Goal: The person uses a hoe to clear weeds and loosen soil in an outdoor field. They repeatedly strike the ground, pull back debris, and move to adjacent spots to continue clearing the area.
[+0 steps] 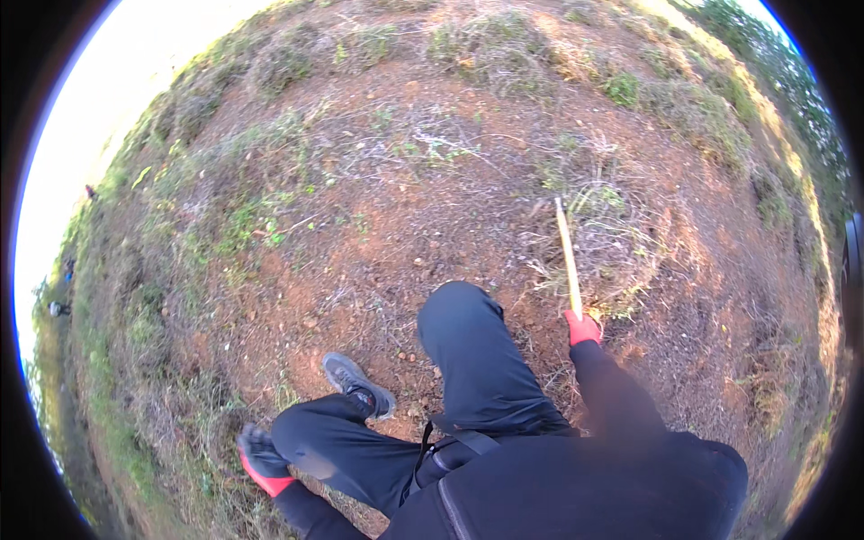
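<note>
My right hand (584, 329), in a red work glove, grips a pale wooden handle (568, 260) that points forward and away from me. Dry uprooted plants (611, 236) lie beside and around the handle; no tool head can be made out on it. At the lower left my left hand (263, 459), gloved in red and dark grey, hangs beside my bent left knee (297, 428) over low weeds (216, 439). Its fingers are partly curled, and whether they hold anything is not visible. My right knee (462, 314) is bent up between the two hands.
My grey shoe (347, 374) rests on reddish, stony soil (378, 250). Bands of dry, weedy plants (493, 54) run across the field ahead, with more low growth (155, 310) at the left. Small distant figures, apparently people (61, 308), are at the far left edge. Trees (776, 74) stand at upper right.
</note>
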A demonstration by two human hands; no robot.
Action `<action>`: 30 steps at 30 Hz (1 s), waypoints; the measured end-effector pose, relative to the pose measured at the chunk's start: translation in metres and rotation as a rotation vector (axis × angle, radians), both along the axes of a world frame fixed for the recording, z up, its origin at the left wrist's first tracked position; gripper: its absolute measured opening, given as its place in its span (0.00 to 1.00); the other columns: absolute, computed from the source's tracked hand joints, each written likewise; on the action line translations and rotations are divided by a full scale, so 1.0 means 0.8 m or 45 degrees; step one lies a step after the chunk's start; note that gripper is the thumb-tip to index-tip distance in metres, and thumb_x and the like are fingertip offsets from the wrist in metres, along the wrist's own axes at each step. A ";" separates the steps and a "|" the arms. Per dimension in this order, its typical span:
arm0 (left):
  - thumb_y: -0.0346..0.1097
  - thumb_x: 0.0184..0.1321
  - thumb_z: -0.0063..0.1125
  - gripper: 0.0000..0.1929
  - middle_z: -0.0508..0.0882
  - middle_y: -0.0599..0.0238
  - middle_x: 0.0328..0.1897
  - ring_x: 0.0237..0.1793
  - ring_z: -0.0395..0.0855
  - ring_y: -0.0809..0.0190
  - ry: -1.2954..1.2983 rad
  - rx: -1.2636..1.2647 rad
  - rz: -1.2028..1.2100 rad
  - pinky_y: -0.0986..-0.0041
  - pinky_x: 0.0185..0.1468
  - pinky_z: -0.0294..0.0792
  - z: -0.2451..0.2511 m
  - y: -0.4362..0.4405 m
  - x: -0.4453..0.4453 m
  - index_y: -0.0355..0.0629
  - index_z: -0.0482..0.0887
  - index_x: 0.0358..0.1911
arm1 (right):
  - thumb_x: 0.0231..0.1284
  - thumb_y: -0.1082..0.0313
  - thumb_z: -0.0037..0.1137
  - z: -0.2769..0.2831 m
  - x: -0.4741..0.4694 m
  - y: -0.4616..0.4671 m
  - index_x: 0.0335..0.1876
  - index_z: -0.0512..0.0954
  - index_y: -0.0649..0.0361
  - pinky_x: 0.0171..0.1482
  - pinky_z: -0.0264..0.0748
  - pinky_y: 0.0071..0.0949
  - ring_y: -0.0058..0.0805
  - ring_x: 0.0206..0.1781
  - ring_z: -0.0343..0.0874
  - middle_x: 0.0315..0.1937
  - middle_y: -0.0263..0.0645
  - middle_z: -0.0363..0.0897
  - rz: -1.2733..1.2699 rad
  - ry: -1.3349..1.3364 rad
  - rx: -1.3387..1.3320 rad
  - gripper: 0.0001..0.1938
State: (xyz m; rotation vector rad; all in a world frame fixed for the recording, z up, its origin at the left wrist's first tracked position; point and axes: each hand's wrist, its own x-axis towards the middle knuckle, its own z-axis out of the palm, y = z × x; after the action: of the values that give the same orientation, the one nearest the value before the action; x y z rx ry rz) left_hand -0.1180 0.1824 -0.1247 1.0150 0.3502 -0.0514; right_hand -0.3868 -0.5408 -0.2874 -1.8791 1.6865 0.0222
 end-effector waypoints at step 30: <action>0.44 0.78 0.51 0.17 0.90 0.58 0.48 0.47 0.87 0.54 1.043 0.912 -0.686 0.60 0.53 0.79 -0.196 -0.161 -0.297 0.39 0.86 0.54 | 0.75 0.54 0.63 0.419 0.401 0.207 0.43 0.76 0.58 0.20 0.66 0.23 0.19 0.17 0.70 0.23 0.31 0.74 0.545 -1.348 0.989 0.15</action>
State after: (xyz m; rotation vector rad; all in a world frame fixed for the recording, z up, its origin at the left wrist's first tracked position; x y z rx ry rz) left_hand -0.3557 0.0534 -0.2812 1.7598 0.8653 -0.8995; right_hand -0.0656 -0.3748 0.0475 -1.2192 0.4280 -0.1115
